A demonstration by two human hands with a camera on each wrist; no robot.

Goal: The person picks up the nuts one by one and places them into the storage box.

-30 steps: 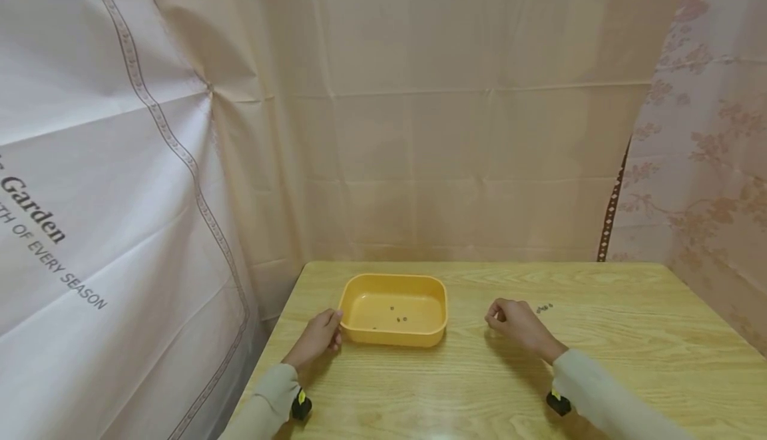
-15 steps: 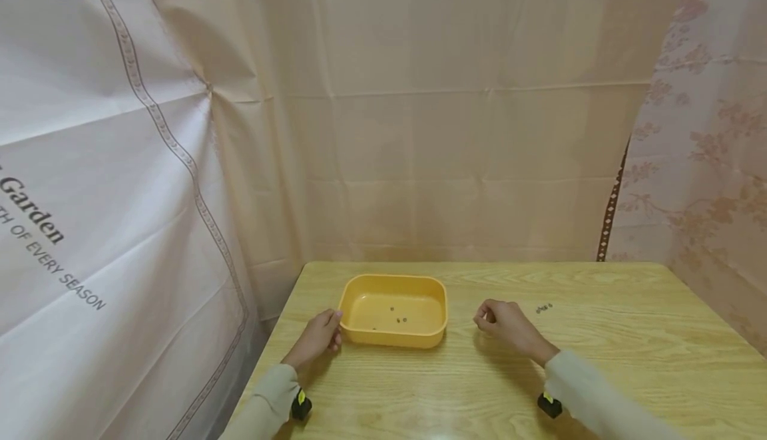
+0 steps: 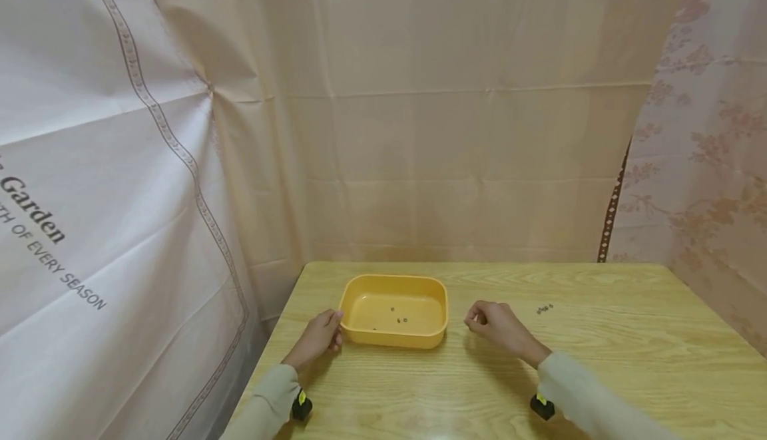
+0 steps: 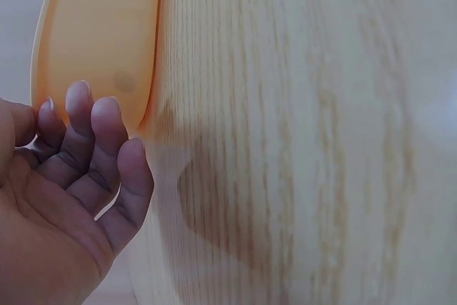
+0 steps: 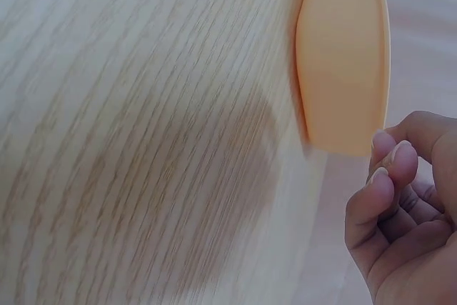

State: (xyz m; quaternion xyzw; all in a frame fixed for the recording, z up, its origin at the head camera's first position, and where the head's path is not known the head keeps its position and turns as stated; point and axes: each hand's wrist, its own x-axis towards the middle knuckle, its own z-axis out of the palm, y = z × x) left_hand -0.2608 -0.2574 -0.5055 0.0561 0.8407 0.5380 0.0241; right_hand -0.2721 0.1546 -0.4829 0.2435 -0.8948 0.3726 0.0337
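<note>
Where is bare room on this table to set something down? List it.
Bare wood on the table: the near strip between both sleeves, and the right side beyond the small dark bits. Crowded: around the yellow tub, flanked by the left hand and right hand.

A light wooden table (image 3: pixel 629 353) with a pale, wavy grain fills the near part of the scene, its far edge running straight below hanging cloth. Behind it a plain peach curtain (image 3: pixel 455 127) covers the far wall, marked by a grid of fold creases. On the left hangs a white sheet (image 3: pixel 90 180) with a thin patterned border line and dark lettering reading "Garden" and "OF EVERY SEASON". On the right a pale pink floral curtain (image 3: pixel 707 160) comes down beside the table, a dark dotted trim along its edge. The light is soft, warm and even
</note>
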